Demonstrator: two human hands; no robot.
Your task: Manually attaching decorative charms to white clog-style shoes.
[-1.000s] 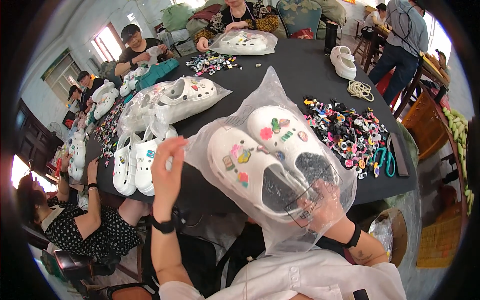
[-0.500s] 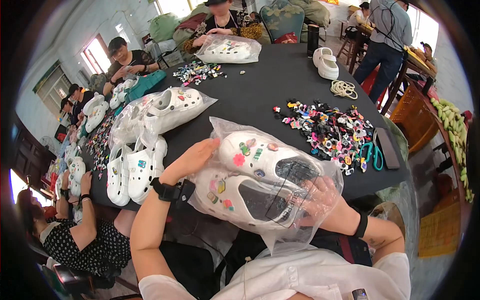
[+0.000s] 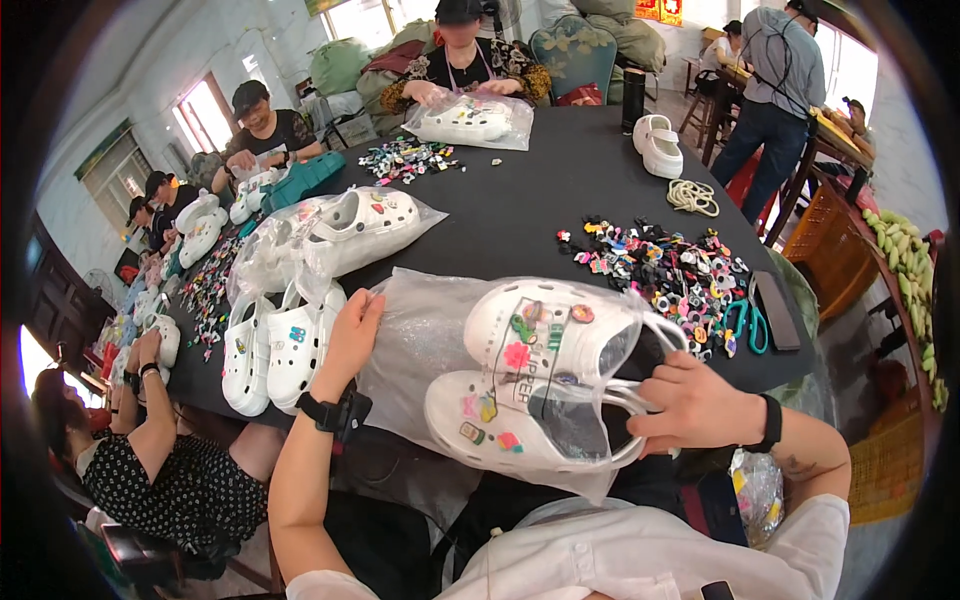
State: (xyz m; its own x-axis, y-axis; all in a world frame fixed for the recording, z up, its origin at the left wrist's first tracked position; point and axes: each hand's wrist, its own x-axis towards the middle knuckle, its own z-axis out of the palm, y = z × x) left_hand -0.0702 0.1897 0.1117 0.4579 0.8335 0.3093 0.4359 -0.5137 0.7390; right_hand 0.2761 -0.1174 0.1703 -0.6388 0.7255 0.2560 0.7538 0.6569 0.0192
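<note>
A pair of white clogs point(image 3: 545, 315) with colourful charms lies partly inside a clear plastic bag point(image 3: 400, 330) in front of me. Toes point left, and the heel ends stick out of the bag's right side. My left hand point(image 3: 352, 335) pinches the bag's far left edge. At the heel ends, my right hand point(image 3: 682, 402) is closed around the clogs' heel straps, its fingertips partly hidden. Beside my left hand stand two more white clogs point(image 3: 300, 340) with charms. Behind them is a bagged pair of white clogs point(image 3: 360, 225).
Loose shoe charms point(image 3: 660, 275) are heaped at the right, by teal-handled scissors point(image 3: 745, 318) and a dark oblong case point(image 3: 776, 310). Farther back lie coiled cord point(image 3: 693, 197), a white shoe pair point(image 3: 657, 147) and a black bottle point(image 3: 633, 100). Co-workers sit along the dark table point(image 3: 500, 215).
The clogs' heels have come out of the bag's right opening. My right hand has moved from inside the bag onto the straps; my left hand has shifted left along the bag.
</note>
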